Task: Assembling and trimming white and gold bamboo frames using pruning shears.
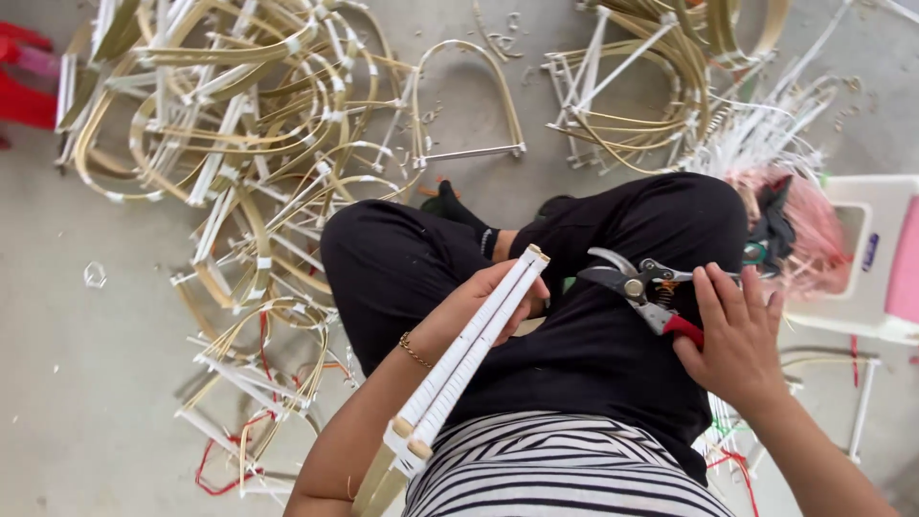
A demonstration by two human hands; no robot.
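Grey concrete floor fills the view. At 10–11 o'clock sits the big heap of bent bamboo-strip frames wrapped w/ white tape; a smaller heap of the same curved frames lies at 1 o'clock, w/ one lone arch-shaped frame at 12 between them. At 3 o'clock: a white-and-pink plastic stool w/ a bundle of pink string just beside it. Loose red cord scraps lie among frame bits at 7–8 o'clock.

Person sits, black-trousered lap at centre, striped shirt at 6.

Left hand, thin gold bracelet on the wrist, is wrapped round a pair of bamboo sticks bound in white tape; fingers curled tight on the upper third, sticks running from 6 o'clock up to centre, upper tips bare and free. Right hand at 3–4 o'clock holds red-handled metal pruning shears; fingers lie over the handles, blades slightly parted, pointing toward 9, near the stick tips but apart from them.

Judgement: for a clean cut, brace the sticks vs. the thigh, keep both ends level, present the blades square to the stick, and keep the L thumb back from the tips. Grip lower on the handles for more leverage.
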